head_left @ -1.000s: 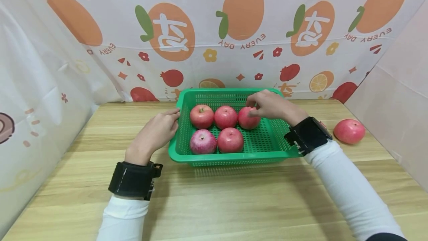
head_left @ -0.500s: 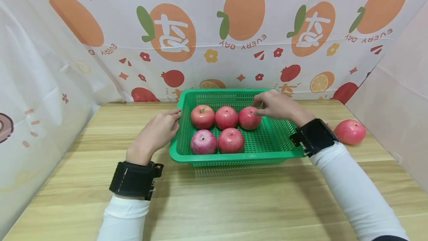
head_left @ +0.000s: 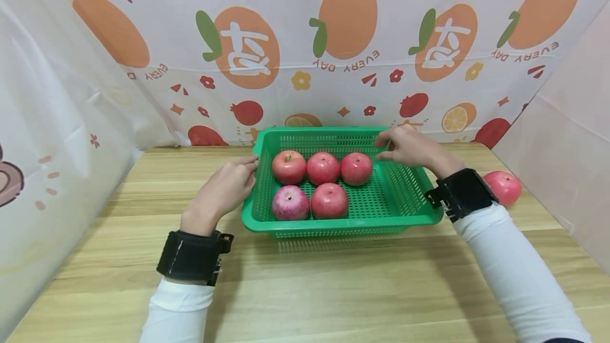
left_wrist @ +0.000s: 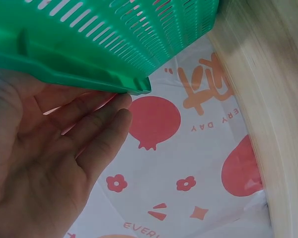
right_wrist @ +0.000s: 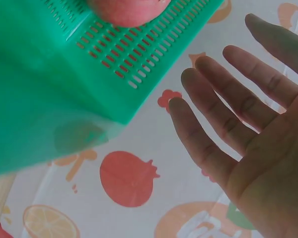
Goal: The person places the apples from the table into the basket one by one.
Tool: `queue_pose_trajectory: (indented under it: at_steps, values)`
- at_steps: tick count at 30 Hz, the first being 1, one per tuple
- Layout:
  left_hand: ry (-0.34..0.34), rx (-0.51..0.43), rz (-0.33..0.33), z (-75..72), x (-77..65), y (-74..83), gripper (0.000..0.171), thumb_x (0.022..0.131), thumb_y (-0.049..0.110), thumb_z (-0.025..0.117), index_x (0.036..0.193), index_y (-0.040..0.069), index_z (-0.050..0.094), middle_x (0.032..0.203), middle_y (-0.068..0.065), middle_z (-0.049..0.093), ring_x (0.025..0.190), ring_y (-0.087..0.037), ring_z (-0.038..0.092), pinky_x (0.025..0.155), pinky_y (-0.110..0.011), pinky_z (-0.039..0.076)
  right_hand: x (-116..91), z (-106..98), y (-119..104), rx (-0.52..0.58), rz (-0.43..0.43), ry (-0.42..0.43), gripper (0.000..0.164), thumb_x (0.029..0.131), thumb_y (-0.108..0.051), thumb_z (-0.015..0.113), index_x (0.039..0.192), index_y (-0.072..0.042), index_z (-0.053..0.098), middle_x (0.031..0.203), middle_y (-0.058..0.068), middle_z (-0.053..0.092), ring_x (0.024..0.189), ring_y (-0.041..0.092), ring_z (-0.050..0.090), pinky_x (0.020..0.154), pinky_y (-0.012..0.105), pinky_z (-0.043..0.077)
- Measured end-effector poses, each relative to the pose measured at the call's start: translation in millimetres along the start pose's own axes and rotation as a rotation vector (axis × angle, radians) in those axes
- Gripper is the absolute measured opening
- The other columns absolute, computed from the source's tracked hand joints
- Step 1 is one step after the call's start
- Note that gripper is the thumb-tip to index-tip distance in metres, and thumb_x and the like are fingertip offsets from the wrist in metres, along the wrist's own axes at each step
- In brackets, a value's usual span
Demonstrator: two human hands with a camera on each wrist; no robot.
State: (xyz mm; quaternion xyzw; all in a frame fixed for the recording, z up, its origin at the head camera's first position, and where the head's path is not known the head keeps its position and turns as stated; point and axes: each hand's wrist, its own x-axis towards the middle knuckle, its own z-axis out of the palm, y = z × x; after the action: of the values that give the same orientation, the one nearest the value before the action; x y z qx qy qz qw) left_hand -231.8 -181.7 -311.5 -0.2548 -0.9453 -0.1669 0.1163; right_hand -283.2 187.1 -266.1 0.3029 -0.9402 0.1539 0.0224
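Note:
A green perforated plastic basket [head_left: 343, 222] holds several apples, with a back row of three ending in a red apple [head_left: 356, 169]. In front lie a purplish apple [head_left: 290, 203] and another red apple [head_left: 329, 201]. My left hand [head_left: 224, 189] is at the basket's left end; in the left wrist view its extended fingers [left_wrist: 97, 129] lie right at the rim's underside. Above the basket's right part hovers my right hand [head_left: 412, 147], fingers spread and holding nothing, as the right wrist view shows. One more apple [head_left: 505, 187] lies on the table right of the basket, partly covered by the right wrist strap.
The wooden table [head_left: 324, 285] extends in front of the basket. Close behind it hangs a white fruit-printed cloth [head_left: 295, 30], which also covers the left side. A pale wall panel [head_left: 572, 120] borders the right side. Black camera straps circle both wrists.
My right hand has moved rightward, away from the back-row red apple, which is now fully uncovered. The left hand stays at the basket's left rim. The wrist strap now overlaps the outside apple.

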Motion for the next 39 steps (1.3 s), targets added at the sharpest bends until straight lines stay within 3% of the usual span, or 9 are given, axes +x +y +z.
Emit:
queue_pose_trajectory:
  at_steps: [10,21,39]
  values:
    - [0.005,0.004,0.007,-1.7,1.3,-0.1,0.033,0.088,0.001,0.047,0.118,-0.013,0.050,0.125,-0.026,0.048,0.112,-0.035,0.045,0.086,-0.050,0.043,-9.5,-7.1,10.5,-0.006,0.057,-0.008,0.023,0.080,-0.016,0.067,0.099,-0.004,0.064,0.095,0.010,0.063,0.083,0.020,0.057,0.075,0.043,0.050]
    - [0.006,0.003,0.007,-1.9,1.2,0.0,0.033,0.088,0.001,0.047,0.118,-0.012,0.050,0.125,-0.026,0.049,0.112,-0.035,0.045,0.087,-0.050,0.043,-13.9,-4.0,25.8,-0.011,0.032,0.008,0.021,0.078,-0.014,0.068,0.094,-0.002,0.065,0.091,0.013,0.065,0.077,0.020,0.059,0.073,0.042,0.052]
    - [0.004,0.009,0.006,-1.6,1.1,0.5,0.033,0.088,0.001,0.047,0.118,-0.013,0.050,0.124,-0.026,0.049,0.111,-0.035,0.045,0.086,-0.050,0.043,-26.5,-3.6,38.0,0.000,0.070,-0.008,0.022,0.079,-0.014,0.067,0.098,-0.002,0.065,0.093,0.012,0.065,0.080,0.022,0.059,0.072,0.044,0.052]
